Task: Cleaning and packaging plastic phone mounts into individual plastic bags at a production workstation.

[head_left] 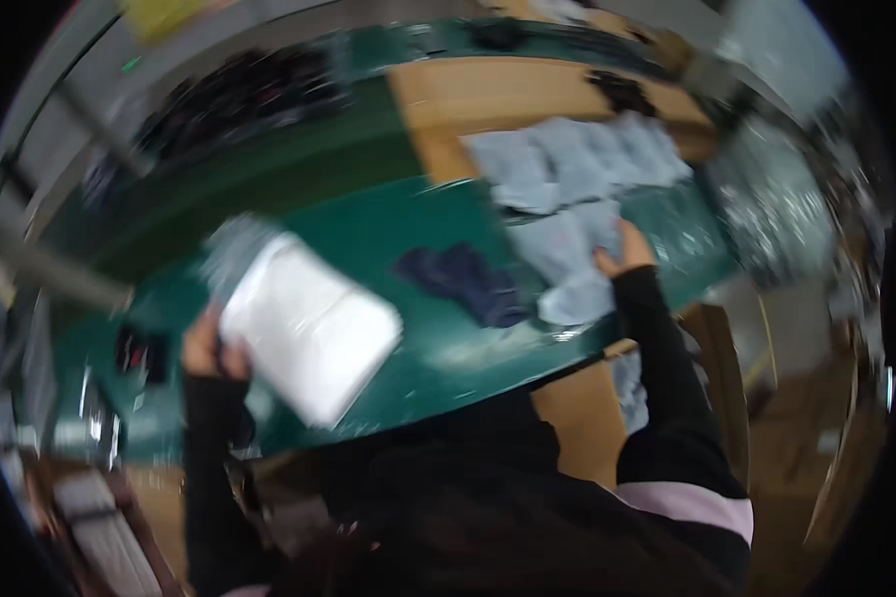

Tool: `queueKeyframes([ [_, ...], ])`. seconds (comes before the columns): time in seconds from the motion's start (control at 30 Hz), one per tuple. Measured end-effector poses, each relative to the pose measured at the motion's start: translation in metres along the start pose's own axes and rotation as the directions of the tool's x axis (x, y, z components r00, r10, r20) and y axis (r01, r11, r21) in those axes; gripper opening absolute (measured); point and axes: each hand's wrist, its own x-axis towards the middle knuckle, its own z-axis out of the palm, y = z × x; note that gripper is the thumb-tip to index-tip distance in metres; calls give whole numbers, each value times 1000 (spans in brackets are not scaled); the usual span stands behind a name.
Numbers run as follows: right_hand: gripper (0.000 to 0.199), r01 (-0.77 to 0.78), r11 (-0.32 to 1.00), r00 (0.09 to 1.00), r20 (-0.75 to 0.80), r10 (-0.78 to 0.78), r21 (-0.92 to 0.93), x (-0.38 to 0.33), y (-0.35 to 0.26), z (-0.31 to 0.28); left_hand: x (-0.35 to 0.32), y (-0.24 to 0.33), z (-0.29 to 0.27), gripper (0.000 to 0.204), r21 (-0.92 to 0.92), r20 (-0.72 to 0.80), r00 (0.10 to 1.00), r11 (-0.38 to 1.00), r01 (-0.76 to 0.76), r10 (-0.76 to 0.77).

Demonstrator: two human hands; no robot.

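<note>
Left grip [214, 343]: clasping one edge of a white packet [314, 333], left of the navy cloth [468, 284].
Right grip [627, 249]: touching a pale-grey piece [558, 249], right of the navy cloth; pinched or merely resting, impossible to tell.
Counter [358, 224]: glossy green, under the navy cloth.
Cardboard [433, 99]: flat, tan, beyond the navy cloth.
Clear plastic [767, 189]: crinkled, shiny, far right of the navy cloth.
Packet shape: flat, smooth, round-cornered, motion-blurred.
</note>
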Motion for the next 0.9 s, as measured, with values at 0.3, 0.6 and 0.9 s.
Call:
queueKeyframes([
  [0.3,46,64,995,967,243,-81,76,136,75,-82,-54,83,130,70,599,-316,935,798,64,162],
  [0.6,71,-356,922,913,155,378,-148,348,291,12,-79,29,121,69,752,-186,971,657,42,151],
  [0.9,113,-478,865,874,17,486,-148,384,322,88,-124,-19,95,53,864,15,996,500,-55,83],
])
